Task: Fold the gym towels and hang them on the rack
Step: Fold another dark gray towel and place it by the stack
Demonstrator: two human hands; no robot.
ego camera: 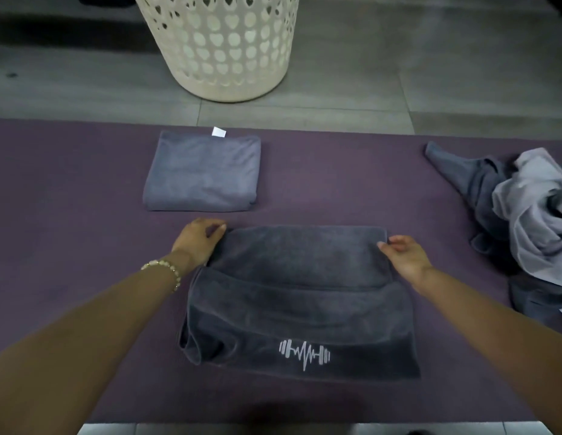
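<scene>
Pinching opposite far corners of the dark grey cloth towel [301, 293] were the left hand [198, 240] and right hand [405, 259].

Both hands [198, 240] [402, 257] pinch dark towel's [301, 296] far corners.

Dim, even indoor light with a cool cast; no source in view. The cream perforated plastic laundry basket [223, 58] is the brightest area, without glare. A soft dark shadow lies on the near edge of the purple foam mat [69, 183], bottom centre. Wide-angle distortion bends the mat's far edge and stretches the lower corners. Detail is soft throughout, yet the white embroidered logo [304, 354] on the dark grey terry towel [298, 277] is legible.
</scene>
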